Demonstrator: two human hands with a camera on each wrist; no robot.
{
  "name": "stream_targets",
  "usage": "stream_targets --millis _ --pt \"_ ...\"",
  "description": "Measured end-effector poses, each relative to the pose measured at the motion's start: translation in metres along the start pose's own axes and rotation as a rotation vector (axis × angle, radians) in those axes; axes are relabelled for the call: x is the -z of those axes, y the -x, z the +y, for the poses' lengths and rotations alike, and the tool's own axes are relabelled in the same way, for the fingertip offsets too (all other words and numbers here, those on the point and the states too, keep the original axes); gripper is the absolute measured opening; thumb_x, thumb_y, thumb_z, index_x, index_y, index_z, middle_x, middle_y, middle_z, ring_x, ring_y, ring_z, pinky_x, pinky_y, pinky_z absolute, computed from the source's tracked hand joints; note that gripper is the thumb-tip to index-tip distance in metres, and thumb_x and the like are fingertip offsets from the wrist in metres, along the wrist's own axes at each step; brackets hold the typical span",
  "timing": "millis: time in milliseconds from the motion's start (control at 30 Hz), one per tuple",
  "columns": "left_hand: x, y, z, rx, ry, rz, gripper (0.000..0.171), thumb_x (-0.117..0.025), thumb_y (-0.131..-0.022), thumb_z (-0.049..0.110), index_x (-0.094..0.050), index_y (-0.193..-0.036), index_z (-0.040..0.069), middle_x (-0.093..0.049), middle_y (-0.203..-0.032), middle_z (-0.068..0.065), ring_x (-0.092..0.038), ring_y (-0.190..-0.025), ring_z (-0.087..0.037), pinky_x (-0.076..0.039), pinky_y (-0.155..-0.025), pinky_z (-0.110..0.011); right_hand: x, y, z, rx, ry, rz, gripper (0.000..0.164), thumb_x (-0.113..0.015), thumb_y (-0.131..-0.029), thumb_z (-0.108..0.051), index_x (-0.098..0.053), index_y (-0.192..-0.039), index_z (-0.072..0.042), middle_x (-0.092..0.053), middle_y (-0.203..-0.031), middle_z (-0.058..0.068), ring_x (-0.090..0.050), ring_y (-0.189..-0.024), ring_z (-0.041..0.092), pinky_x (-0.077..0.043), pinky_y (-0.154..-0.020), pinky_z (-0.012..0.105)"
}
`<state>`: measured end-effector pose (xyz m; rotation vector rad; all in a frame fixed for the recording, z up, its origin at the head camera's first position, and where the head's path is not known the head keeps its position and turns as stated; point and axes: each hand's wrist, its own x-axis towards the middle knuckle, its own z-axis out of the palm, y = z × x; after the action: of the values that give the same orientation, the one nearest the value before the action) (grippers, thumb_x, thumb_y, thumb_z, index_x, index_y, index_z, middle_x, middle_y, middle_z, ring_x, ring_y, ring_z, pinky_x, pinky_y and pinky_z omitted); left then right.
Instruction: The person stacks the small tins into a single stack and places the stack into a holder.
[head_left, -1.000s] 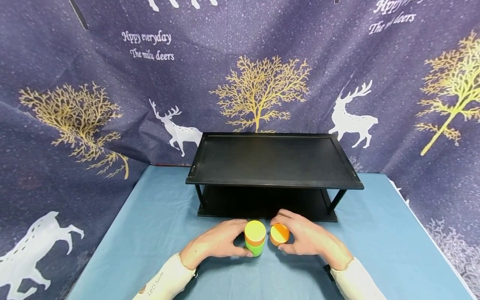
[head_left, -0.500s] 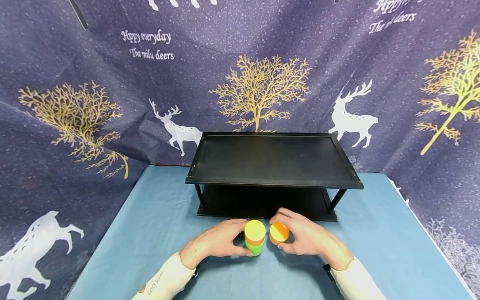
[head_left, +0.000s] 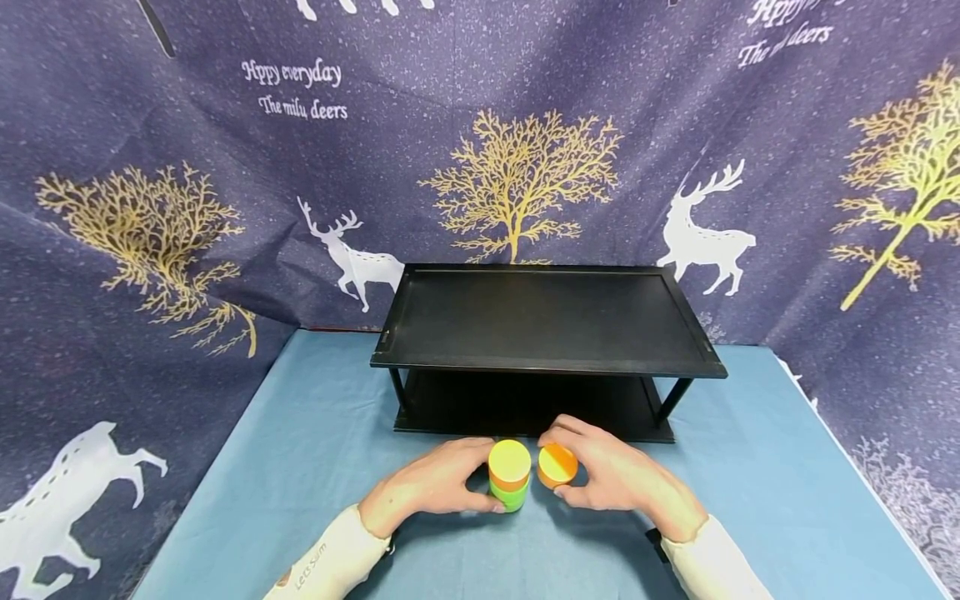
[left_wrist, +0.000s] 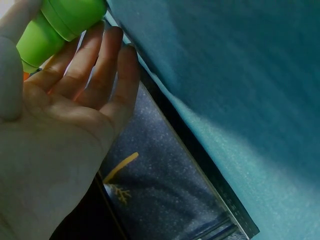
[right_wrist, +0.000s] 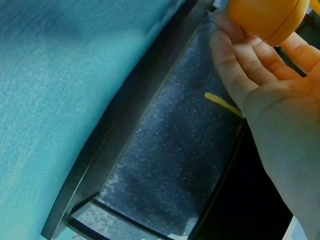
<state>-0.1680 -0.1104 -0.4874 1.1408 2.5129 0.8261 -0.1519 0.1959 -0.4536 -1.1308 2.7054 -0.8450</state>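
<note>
On the left of the pair, a green cylinder (head_left: 510, 498) with rounded edges and a seam (left_wrist: 70, 30) stands upright. A shorter round piece (head_left: 509, 461) with a yellow top and orange side sits on it. My left hand (head_left: 442, 478) grips the green cylinder from the left, thumb at the front and fingers behind. Just to the right, my right hand (head_left: 606, 468) holds an orange cylinder (head_left: 557, 467) between thumb and fingers. In the right wrist view this orange cylinder (right_wrist: 265, 17) shows a seam near one end. A small gap separates it from the stack.
A black two-tier shelf (head_left: 547, 321) stands behind the hands, its lower board (head_left: 525, 408) close beyond the fingertips. Blue cloth (head_left: 330, 417) covers the table. A dark curtain (head_left: 420, 125) printed with deer and trees hangs at the back and sides.
</note>
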Motion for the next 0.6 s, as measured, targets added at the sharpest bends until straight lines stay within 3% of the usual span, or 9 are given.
stream_targets --millis 600 --pt "-0.0001 -0.0007 -0.0006 -0.012 0.01 -0.002 0.063 -0.081 -0.089 0.059 -0.061 -0.142 0.032 -0.063 -0.133 0.02 -0.06 -0.121 -0.002 -0.051 -0.111 -0.036 0.0029 0.0 -0.006 0.054 0.022 0.05 0.055 -0.092 -0.08 -0.023 -0.065 -0.127 -0.029 -0.057 -0.119 -0.015 -0.059 -0.102 0.003 -0.057 -0.095 0.029"
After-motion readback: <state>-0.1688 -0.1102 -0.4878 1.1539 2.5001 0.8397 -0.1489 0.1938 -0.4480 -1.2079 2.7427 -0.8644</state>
